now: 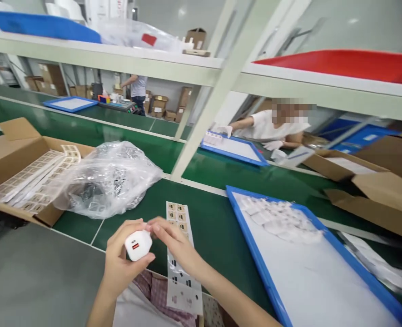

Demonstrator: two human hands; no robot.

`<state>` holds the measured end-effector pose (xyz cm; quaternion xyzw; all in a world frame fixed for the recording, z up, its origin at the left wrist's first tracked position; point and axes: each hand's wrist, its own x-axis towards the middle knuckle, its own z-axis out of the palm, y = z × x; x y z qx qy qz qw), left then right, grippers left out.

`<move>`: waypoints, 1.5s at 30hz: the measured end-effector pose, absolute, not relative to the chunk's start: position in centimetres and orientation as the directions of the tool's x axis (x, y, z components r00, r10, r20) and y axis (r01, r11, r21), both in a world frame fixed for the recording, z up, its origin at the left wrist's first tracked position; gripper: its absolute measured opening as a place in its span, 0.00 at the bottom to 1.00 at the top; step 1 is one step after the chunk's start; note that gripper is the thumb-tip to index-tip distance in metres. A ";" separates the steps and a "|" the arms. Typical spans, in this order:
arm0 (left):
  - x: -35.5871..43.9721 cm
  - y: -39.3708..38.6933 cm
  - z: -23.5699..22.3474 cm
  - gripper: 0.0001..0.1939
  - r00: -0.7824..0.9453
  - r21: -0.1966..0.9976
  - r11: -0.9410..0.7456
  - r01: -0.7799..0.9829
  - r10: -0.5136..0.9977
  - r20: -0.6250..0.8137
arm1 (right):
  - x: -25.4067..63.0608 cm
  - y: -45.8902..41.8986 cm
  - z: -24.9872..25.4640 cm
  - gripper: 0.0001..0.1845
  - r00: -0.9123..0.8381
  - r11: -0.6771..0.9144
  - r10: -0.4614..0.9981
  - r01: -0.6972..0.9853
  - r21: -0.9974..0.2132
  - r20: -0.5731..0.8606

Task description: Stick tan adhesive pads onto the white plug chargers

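Note:
My left hand (119,259) is closed around a white charger plug (140,250), whose face with a small port and a red USB port points toward me. The fingertips of my right hand (173,243) are bent against the charger's upper right side; whether they pinch something small there is hidden. Just under my right hand lies a strip of stickers (183,290), with gold-and-black labels at its far end and a mostly peeled part hanging over the bench edge.
A clear plastic bag (115,181) and a cardboard box (47,218) with sticker sheets are on the left. To the right, a blue-rimmed tray (272,290) holds several small white pieces. Across the green bench (214,218), a person works at another blue-rimmed tray (235,156). A slanted post (201,131) rises ahead.

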<state>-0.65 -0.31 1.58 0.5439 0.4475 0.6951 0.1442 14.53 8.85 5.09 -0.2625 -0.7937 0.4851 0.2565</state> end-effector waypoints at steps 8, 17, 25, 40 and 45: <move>-4.7 -2.7 0.7 0.17 -0.471 0.839 -0.530 0.122 0.713 0.519 | -1.0 18.4 7.7 0.07 -0.880 0.806 0.468 0.386 -0.449 0.085; -4.4 -2.3 0.6 0.18 -0.437 0.829 -0.558 -0.015 0.750 0.497 | -2.8 21.4 5.2 0.13 -0.859 0.828 0.510 0.505 -0.245 -0.044; -2.8 -2.8 1.4 0.16 -0.304 0.842 -0.537 0.060 0.793 0.528 | -1.0 21.0 5.8 0.05 -0.808 0.720 0.590 0.526 -0.453 0.000; 0.1 -3.1 3.2 0.19 -0.159 0.861 -0.502 -0.079 0.859 0.486 | 11.4 12.2 11.2 0.15 -0.733 0.399 0.603 -0.064 -0.915 0.314; 2.1 -2.6 2.3 0.27 -0.023 0.910 -0.375 -0.174 0.926 0.377 | 19.9 4.8 9.4 0.11 -0.546 0.437 0.741 -0.050 -0.898 0.391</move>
